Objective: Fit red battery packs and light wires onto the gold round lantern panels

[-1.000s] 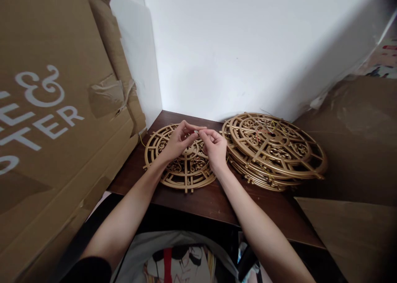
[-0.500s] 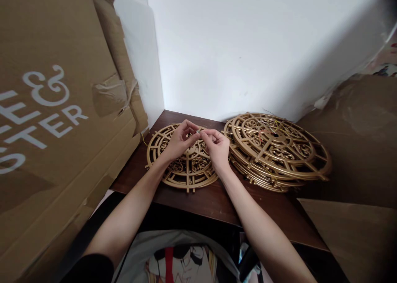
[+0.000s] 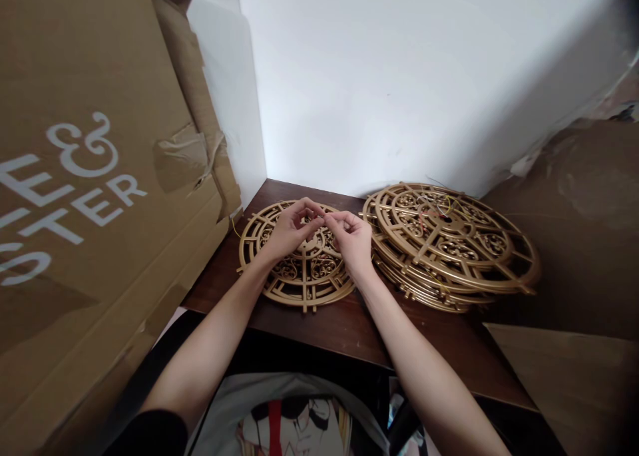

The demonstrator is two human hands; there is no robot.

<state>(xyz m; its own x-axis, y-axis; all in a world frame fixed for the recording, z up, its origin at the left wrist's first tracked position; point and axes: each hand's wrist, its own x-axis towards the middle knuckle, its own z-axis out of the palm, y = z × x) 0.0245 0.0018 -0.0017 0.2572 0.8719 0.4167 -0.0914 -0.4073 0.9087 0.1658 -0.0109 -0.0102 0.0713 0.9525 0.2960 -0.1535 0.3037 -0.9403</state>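
Above a round gold openwork frame (image 3: 284,289) that lies flat on the dark wooden table, my two hands meet at the fingertips. My left hand (image 3: 294,229) is closed in a pinch, thumb and forefinger nearly touching my right fingers. My right hand (image 3: 352,235) pinches at the same spot. Whatever sits between the fingertips is too small and covered to name. The frame has scrollwork and concentric rings; its upper right part is hidden behind my hands.
To the right stands a stack of similar gold frames (image 3: 449,249), with thin yellow and red wires on top. A big cardboard box (image 3: 100,243) fills the left side. More cardboard (image 3: 574,243) is at the right. A white wall (image 3: 349,96) rises behind the table (image 3: 344,333).
A small shiny piece that showed between my fingertips is now covered by them. The hands stay over the frame, and the whole view has shifted slightly.
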